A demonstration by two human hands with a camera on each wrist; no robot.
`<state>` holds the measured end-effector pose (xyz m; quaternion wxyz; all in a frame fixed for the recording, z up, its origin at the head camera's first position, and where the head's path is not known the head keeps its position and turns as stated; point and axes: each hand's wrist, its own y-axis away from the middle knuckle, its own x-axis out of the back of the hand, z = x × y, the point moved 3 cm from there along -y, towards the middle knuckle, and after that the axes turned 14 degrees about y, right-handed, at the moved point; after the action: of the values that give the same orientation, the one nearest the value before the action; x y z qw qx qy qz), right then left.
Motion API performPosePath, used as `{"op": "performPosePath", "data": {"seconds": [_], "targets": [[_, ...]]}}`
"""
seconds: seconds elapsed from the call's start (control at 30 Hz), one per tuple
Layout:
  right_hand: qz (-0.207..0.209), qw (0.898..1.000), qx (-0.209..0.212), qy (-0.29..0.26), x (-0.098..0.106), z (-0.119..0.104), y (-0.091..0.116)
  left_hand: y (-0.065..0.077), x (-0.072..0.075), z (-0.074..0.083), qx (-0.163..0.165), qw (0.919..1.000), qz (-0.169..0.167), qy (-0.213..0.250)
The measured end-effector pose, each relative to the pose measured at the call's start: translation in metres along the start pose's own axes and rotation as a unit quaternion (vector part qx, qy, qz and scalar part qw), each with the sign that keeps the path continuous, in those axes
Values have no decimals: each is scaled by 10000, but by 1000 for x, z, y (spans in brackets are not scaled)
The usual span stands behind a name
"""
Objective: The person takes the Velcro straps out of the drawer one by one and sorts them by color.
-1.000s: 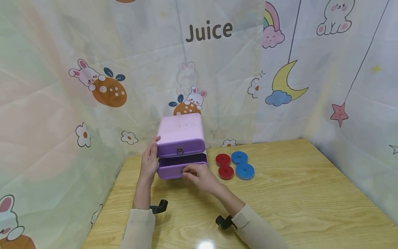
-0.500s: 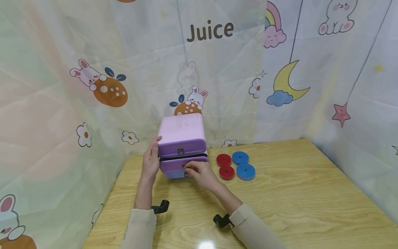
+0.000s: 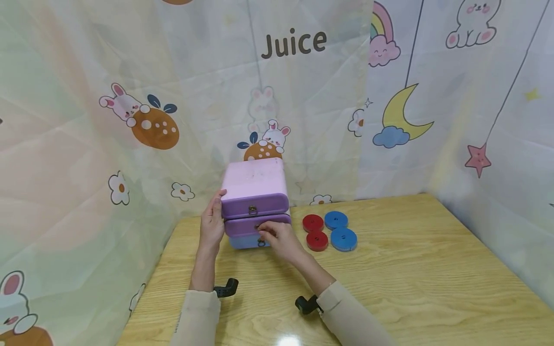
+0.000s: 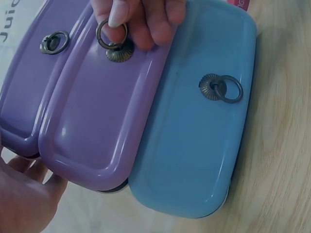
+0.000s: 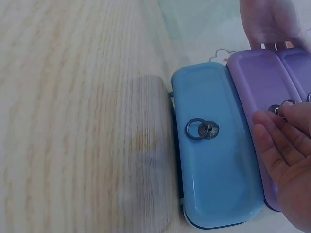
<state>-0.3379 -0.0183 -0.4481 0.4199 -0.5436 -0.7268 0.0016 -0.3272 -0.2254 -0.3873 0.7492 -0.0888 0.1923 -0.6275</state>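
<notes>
A small cabinet (image 3: 255, 175) with a pale pink top and three stacked drawers stands on the table. Its top drawer (image 3: 235, 207) and middle drawer (image 4: 92, 111) are purple; the bottom drawer (image 4: 187, 131) is blue. Each front has a bronze ring pull. My left hand (image 3: 212, 225) lies along the cabinet's left side, fingers reaching back against it. With thumb and finger, my right hand (image 3: 281, 240) pinches the ring pull (image 4: 111, 35) of the middle drawer, which sits about level with the others. The blue drawer's ring pull (image 5: 201, 129) hangs free.
Right of the cabinet lie two red rolls (image 3: 313, 223) and two blue rolls (image 3: 344, 239), close together on the wooden table (image 3: 411, 274). A printed cloth (image 3: 207, 110) hangs behind and at both sides.
The middle drawer has gone from pulled out, with its dark inside showing, to pushed in. My right hand moved back with it, keeping the ring pull. My left hand stayed at the cabinet's side.
</notes>
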Motion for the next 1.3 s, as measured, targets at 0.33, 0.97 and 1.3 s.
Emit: {"op": "performPosePath", "data": {"seconds": [0.33, 0.97, 1.3], "targets": [[57, 9998, -55, 183, -1, 2, -6, 0, 0, -3, 55, 10000, 72, 18], [287, 9995, -50, 144, -4, 3, -10, 3, -3, 6, 52, 9997, 215, -75], [273, 9992, -114, 273, -3, 0, -10, 3, -3, 4, -7, 9999, 127, -16]]}}
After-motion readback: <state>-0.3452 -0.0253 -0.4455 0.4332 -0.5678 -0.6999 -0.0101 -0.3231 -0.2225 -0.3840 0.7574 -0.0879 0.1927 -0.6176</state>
